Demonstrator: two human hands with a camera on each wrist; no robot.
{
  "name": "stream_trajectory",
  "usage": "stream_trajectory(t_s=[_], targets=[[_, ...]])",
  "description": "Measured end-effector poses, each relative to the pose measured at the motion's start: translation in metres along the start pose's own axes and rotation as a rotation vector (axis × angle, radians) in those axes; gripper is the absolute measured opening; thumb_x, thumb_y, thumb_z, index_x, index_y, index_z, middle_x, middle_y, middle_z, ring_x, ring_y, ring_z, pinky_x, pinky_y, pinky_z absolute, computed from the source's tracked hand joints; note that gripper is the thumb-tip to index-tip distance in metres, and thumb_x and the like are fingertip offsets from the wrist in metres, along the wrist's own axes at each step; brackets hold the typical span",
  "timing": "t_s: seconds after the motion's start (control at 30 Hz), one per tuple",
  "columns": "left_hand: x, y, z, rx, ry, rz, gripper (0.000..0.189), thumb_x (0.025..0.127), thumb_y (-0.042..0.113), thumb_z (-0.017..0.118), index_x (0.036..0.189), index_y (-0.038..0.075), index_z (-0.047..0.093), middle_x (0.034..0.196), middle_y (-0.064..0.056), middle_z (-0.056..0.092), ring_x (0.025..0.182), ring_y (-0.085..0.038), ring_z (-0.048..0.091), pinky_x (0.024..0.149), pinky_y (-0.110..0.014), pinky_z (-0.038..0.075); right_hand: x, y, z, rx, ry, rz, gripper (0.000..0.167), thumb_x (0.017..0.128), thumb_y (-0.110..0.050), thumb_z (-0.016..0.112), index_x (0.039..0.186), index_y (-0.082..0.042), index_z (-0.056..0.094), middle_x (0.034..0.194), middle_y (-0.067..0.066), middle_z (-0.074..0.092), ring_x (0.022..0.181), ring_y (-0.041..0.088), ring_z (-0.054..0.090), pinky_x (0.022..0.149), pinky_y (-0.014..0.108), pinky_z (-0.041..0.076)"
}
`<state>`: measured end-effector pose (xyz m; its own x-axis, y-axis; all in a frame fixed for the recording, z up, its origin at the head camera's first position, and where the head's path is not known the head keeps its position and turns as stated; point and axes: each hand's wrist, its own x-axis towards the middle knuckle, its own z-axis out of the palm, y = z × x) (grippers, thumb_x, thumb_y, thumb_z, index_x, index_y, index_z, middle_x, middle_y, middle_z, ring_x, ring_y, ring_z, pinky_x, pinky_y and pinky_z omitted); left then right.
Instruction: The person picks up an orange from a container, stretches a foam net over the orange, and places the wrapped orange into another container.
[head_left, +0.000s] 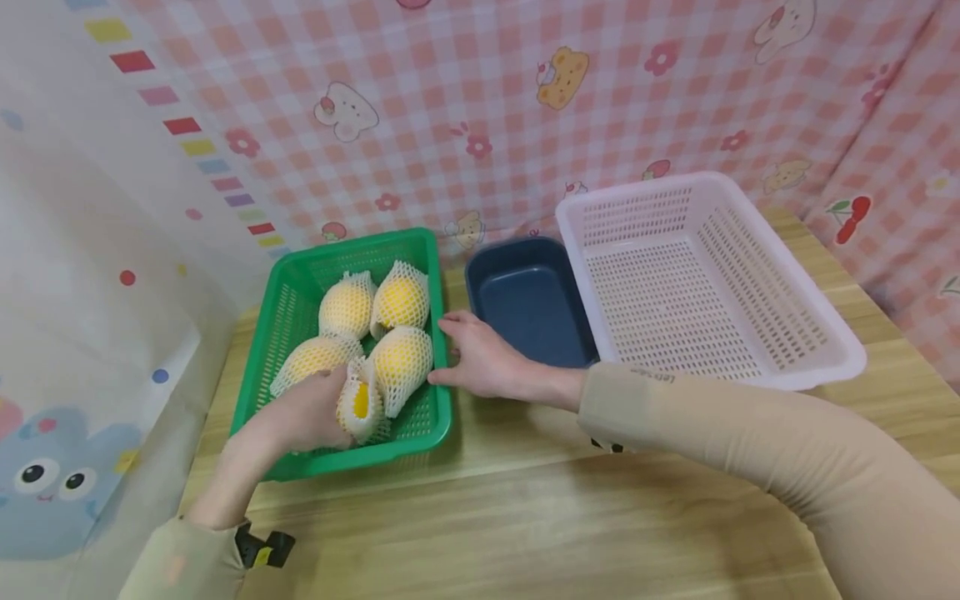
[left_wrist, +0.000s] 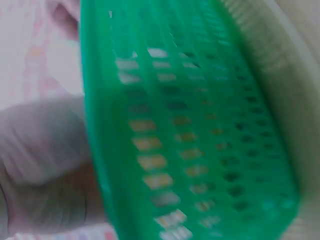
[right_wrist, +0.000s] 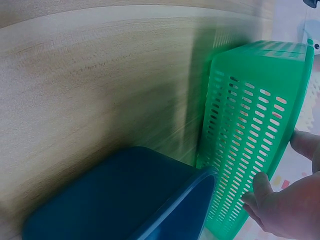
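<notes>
My left hand [head_left: 307, 414] reaches over the near left side of a green basket [head_left: 408, 447] and grips a yellow mango [head_left: 362, 402] in a white foam net, its fingers partly hidden behind the fruit. Several other netted mangoes, such as this mango [head_left: 402, 300] at the back, lie around it inside the basket. On the basket's right side, my right hand [head_left: 483, 358] touches the rim with extended thumb and finger. The right wrist view shows its fingertips [right_wrist: 262, 184] against the slotted green wall. In the left wrist view the basket wall hides the held mango.
A dark blue tub [head_left: 532, 304] stands just right of the green basket, beneath the right forearm's far side. Beside it is a larger pale pink basket [head_left: 817, 379], tilted against the tub's edge. Checked cloth [head_left: 450, 108] hangs behind the wooden table [head_left: 480, 517].
</notes>
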<state>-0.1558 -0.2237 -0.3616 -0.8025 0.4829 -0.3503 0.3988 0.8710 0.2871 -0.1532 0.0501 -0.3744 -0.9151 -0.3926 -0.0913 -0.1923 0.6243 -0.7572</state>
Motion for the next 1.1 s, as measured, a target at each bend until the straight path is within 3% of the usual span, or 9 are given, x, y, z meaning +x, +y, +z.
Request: stream_trajectory(t_s=[0.07, 0.17, 0.33, 0.53, 0.77, 0.9, 1.1], targets=[[-0.002, 0.010, -0.002, 0.124, 0.023, -0.019, 0.073, 0.074, 0.009, 0.087, 0.136, -0.006, 0.052, 0.111, -0.028, 0.067, 0.090, -0.034, 0.066, 0.072, -0.046, 0.057, 0.000, -0.001, 0.000, 0.002, 0.000, 0.005, 0.082, 0.094, -0.022, 0.080, 0.159, 0.006, 0.038, 0.167, 0.022, 0.037, 0.125, 0.031, 0.069, 0.112, 0.040, 0.055], [0.000, 0.019, -0.001, 0.180, 0.022, -0.024, 0.073, 0.078, 0.013, 0.088, 0.138, -0.005, 0.051, 0.114, -0.032, 0.066, 0.096, -0.042, 0.069, 0.076, -0.052, 0.060, 0.000, -0.001, 0.001, 0.005, 0.003, 0.013, 0.082, 0.094, -0.022, 0.080, 0.159, 0.006, 0.038, 0.167, 0.021, 0.038, 0.126, 0.032, 0.069, 0.113, 0.040, 0.055], [0.000, 0.008, -0.006, 0.065, -0.065, 0.003, 0.095, 0.079, 0.031, 0.092, 0.152, -0.005, 0.043, 0.135, -0.028, 0.065, 0.119, -0.043, 0.066, 0.095, -0.055, 0.058, 0.000, -0.002, 0.001, 0.002, -0.004, 0.013, 0.083, 0.094, -0.023, 0.080, 0.159, 0.006, 0.037, 0.166, 0.022, 0.038, 0.126, 0.032, 0.069, 0.114, 0.041, 0.054], [0.001, -0.012, -0.014, -0.097, -0.126, 0.095, 0.071, 0.083, 0.038, 0.089, 0.138, 0.004, 0.059, 0.116, -0.006, 0.073, 0.097, -0.016, 0.065, 0.083, -0.034, 0.055, -0.001, -0.002, 0.001, -0.006, 0.002, 0.001, 0.082, 0.094, -0.023, 0.080, 0.159, 0.007, 0.037, 0.166, 0.023, 0.038, 0.127, 0.032, 0.068, 0.115, 0.040, 0.053], [0.004, -0.018, -0.006, -0.248, -0.194, 0.060, 0.084, 0.086, 0.038, 0.084, 0.148, 0.001, 0.041, 0.125, -0.015, 0.067, 0.101, -0.018, 0.066, 0.082, -0.032, 0.056, 0.000, 0.000, 0.001, -0.009, 0.002, -0.009, 0.082, 0.095, -0.024, 0.079, 0.159, 0.006, 0.037, 0.166, 0.023, 0.038, 0.128, 0.033, 0.066, 0.115, 0.041, 0.053], [0.005, -0.020, -0.003, -0.258, -0.190, 0.046, 0.084, 0.086, 0.039, 0.083, 0.151, 0.005, 0.043, 0.124, -0.014, 0.069, 0.100, -0.018, 0.066, 0.083, -0.033, 0.055, 0.000, 0.001, 0.000, -0.013, 0.001, -0.011, 0.082, 0.095, -0.025, 0.079, 0.159, 0.006, 0.037, 0.166, 0.023, 0.038, 0.129, 0.032, 0.066, 0.115, 0.041, 0.053], [0.004, -0.015, -0.003, -0.202, -0.161, -0.030, 0.083, 0.081, 0.043, 0.083, 0.146, 0.005, 0.047, 0.116, -0.009, 0.071, 0.094, -0.017, 0.064, 0.078, -0.032, 0.054, 0.000, 0.002, 0.001, -0.027, 0.001, -0.020, 0.082, 0.095, -0.025, 0.079, 0.158, 0.006, 0.038, 0.166, 0.023, 0.038, 0.131, 0.033, 0.064, 0.116, 0.042, 0.052]])
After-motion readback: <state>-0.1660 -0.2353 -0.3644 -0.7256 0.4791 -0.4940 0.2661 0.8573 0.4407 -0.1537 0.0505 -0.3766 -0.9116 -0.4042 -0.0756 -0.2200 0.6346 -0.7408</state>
